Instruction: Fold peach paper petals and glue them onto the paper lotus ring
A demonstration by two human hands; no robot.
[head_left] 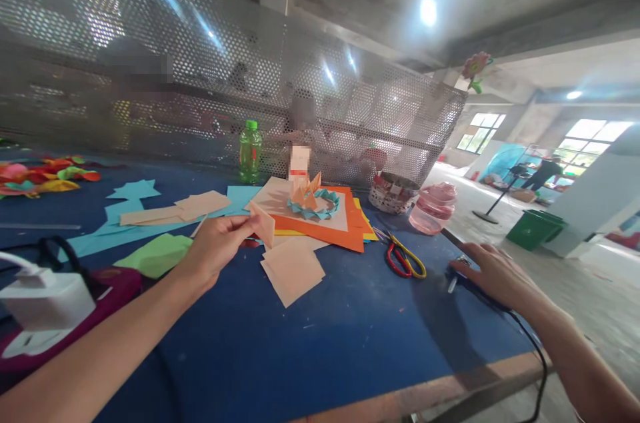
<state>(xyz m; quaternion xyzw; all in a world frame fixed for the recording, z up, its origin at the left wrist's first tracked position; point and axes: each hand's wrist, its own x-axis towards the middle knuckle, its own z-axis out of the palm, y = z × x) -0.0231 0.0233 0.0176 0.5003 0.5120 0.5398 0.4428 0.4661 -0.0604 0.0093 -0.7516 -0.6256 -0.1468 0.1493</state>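
Between the thumb and fingers of my left hand point(225, 240) is a small folded piece of peach paper point(263, 223), held up above the table. Below it lie loose peach paper squares point(293, 270). Just beyond stands a ring of folded blue paper point(315, 210) with peach folded pieces on it, resting on stacked orange sheets point(350, 233). At the table's right edge, my right hand point(493, 270) is closed over a dark corded tool that looks like a glue gun point(465, 274), with a whitish stick showing. Most of that tool is hidden under the hand.
Red-and-yellow-handled scissors point(404, 260) lie between the papers and my right hand. Behind them are a woven basket point(394, 192) and a pink bottle point(434, 208). A green bottle point(251, 153) stands near the mesh screen point(200, 76). A power strip with white charger point(47, 300) sits left.
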